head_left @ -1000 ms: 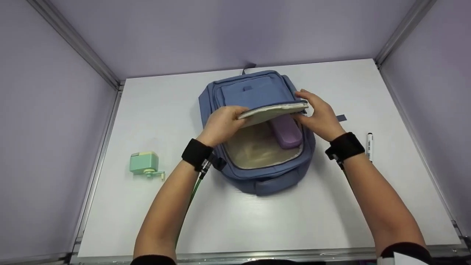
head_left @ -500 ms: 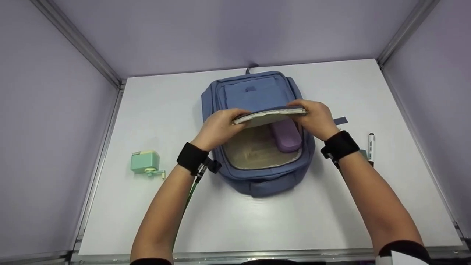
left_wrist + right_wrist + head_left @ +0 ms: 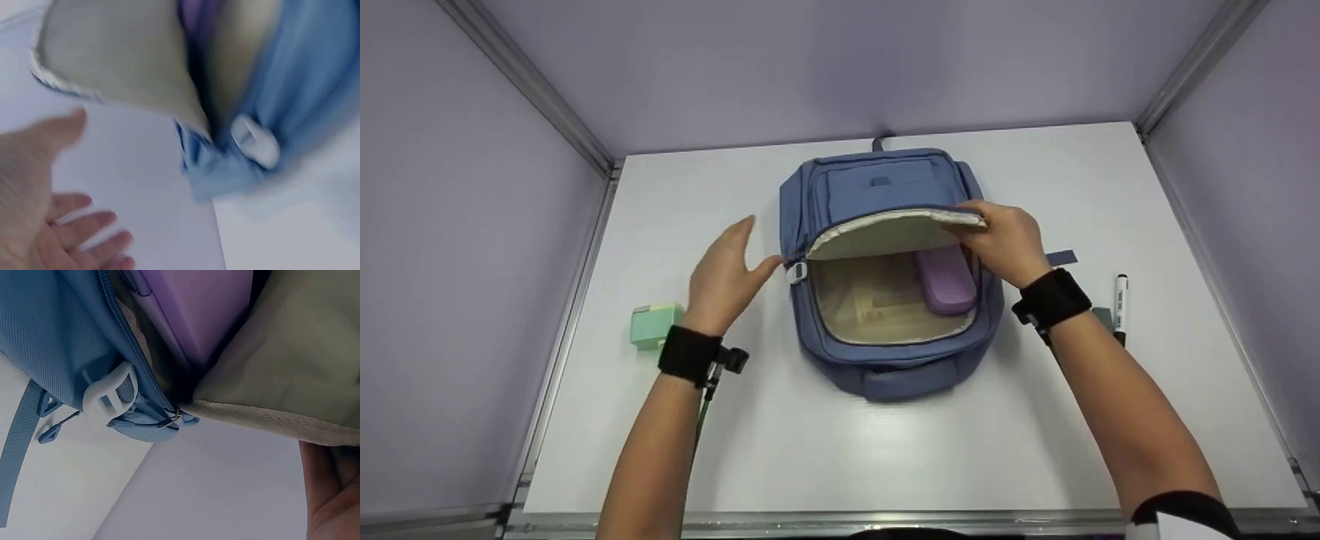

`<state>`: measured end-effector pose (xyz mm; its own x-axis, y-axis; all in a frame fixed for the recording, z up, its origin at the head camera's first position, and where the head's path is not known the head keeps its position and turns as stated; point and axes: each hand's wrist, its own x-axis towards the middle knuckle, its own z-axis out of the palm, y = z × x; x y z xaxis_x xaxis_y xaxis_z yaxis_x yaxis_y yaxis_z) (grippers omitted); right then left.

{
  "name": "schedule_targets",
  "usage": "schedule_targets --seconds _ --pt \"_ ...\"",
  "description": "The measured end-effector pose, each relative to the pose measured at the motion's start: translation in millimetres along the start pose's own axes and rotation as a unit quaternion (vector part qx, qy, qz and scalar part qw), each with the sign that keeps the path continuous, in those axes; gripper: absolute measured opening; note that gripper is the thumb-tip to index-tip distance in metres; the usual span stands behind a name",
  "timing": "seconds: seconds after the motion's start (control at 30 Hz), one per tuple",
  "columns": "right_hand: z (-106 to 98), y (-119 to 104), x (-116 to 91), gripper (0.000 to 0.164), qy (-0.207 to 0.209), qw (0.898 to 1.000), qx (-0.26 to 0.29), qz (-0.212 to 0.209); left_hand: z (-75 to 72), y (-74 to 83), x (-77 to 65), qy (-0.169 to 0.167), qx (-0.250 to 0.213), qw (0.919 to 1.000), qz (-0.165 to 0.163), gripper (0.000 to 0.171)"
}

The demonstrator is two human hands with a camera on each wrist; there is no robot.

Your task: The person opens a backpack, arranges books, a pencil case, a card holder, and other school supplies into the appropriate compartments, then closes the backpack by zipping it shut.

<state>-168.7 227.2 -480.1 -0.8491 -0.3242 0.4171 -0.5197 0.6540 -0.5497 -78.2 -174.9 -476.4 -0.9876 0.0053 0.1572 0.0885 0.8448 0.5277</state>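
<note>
A blue backpack (image 3: 915, 379) lies on the white table with its front flap (image 3: 885, 234) lifted and its pale lining showing. Inside, along the right side, rests a purple case (image 3: 946, 281). My right hand (image 3: 1006, 240) pinches the flap's edge at its right corner; in the right wrist view the fingers (image 3: 332, 489) are at the flap's bound rim. To the left of the bag my left hand (image 3: 724, 281) is spread and holds nothing, its thumb close to the white buckle (image 3: 797, 273). The left wrist view is blurred, with that hand's fingers (image 3: 84, 233) apart from the flap.
A mint-green pencil sharpener (image 3: 654, 326) stands at the left, partly behind the left wrist. At the right lie a white marker (image 3: 1121, 304) and a dark green item (image 3: 1102, 316), mostly hidden by the right forearm. A blue strap (image 3: 1062, 258) sticks out beyond the right hand.
My left hand has let go of the flap and moved left, off the bag. The flap's left side has dropped back a little, while my right hand keeps its grip.
</note>
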Motion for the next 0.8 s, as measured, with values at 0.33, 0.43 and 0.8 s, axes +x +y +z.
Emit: schedule_targets --seconds 0.33,0.43,0.8 --pt "0 -1 -3 0.032 -0.002 1.000 0.000 0.004 -14.5 -96.2 -43.4 -0.069 0.152 0.9607 -0.222 0.105" --pt "-1 0 -4 0.033 -0.001 1.000 -0.003 0.006 -16.6 -110.1 -51.3 -0.084 0.141 0.9519 -0.259 0.109" --pt "1 -2 -3 0.034 -0.013 1.000 0.006 0.015 -13.9 -132.5 -61.6 -0.103 0.065 0.9428 -0.310 0.080"
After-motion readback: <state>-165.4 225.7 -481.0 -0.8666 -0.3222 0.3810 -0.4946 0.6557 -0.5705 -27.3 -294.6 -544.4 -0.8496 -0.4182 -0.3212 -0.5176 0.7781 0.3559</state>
